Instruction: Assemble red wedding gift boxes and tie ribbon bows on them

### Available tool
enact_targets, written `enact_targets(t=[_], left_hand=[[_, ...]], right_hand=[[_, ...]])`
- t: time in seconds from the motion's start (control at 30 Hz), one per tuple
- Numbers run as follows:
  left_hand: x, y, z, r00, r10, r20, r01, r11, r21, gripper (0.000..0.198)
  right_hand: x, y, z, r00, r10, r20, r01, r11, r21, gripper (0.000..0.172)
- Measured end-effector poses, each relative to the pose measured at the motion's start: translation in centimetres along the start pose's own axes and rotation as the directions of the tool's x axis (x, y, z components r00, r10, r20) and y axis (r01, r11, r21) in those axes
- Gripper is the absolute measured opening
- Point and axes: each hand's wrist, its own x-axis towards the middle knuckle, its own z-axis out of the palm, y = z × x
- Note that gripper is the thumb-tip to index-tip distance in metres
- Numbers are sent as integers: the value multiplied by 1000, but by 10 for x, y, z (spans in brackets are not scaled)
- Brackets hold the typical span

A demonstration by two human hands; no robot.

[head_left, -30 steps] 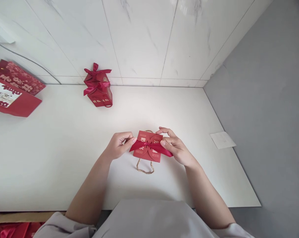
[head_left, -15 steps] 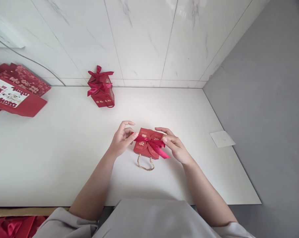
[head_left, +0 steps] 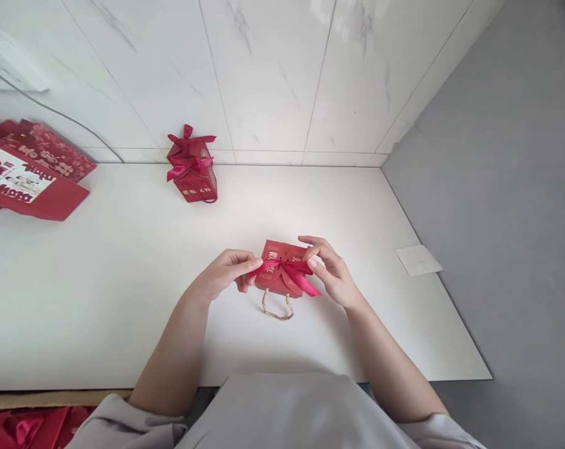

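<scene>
A small red gift box (head_left: 279, 286) with gold lettering stands on the white table in front of me. Its top flaps meet under a dark pink ribbon (head_left: 295, 274) tied across the middle. A twisted gold cord handle (head_left: 277, 317) lies on the table at the box's near side. My left hand (head_left: 229, 269) pinches the ribbon's left part between thumb and fingers. On the other side, my right hand (head_left: 330, 269) is closed at thumb and forefinger on the ribbon's right loop, while a loose tail hangs down over the box's near right corner.
Two red boxes with ribbon bows (head_left: 193, 181) stand against the tiled wall. Red paper bags (head_left: 60, 196) lie at the far left below a cable (head_left: 72, 118). A white paper square (head_left: 418, 259) rests at the right edge. An open carton (head_left: 53, 399) with red items sits lower left.
My left hand has turned and its fingers have closed in on the ribbon's left part. My right fingers have curled slightly. The box has shifted a little to the right.
</scene>
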Motion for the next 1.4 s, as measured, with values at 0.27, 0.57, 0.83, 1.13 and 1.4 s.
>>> enact_targets(t=[0.27, 0.57, 0.83, 1.13, 1.4], left_hand=[[5, -5, -2, 996, 78, -42, -78, 997, -9, 37], [13, -14, -4, 953, 193, -235, -186, 981, 54, 28], [14, -17, -4, 920, 349, -176, -324, 933, 157, 21], [11, -17, -4, 859, 511, 29, -481, 788, 385, 29], [16, -19, -4, 899, 416, -135, -380, 896, 232, 17]], right_hand=[[-14, -33, 51, 925, -377, -44, 251, 694, -674, 28], [-6, -14, 77, 914, -405, -3, 247, 564, -788, 18], [-15, 6, 58, 893, -448, 27, 369, 698, -613, 30], [-19, 15, 50, 899, -437, 26, 371, 730, -574, 35], [-22, 19, 51, 873, -488, 16, 397, 690, -605, 29]])
